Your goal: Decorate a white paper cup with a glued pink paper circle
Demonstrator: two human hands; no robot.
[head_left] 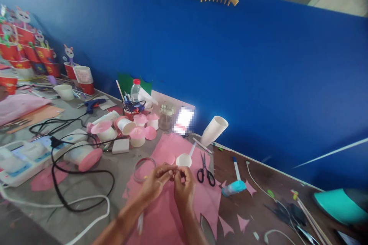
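My left hand [159,182] and my right hand [184,189] meet over a large sheet of pink paper [163,222]. Their fingertips are pinched together on something too small or hidden to make out. Just beyond them, close to my right fingertips, is a small white paper cup [184,160]. To the right, black-handled scissors [204,172] lie on the pink paper with their blades pointing away from me. A roll of tape or ring [144,169] rests left of my left hand.
Pink-topped paper cups [138,136], a glass jar [166,116] and a white paper tube [214,130] stand near the blue wall [230,57]. Black cables [86,208], a power strip [37,157] and a glue gun [94,104] are at left. A glue stick [234,187] lies right.
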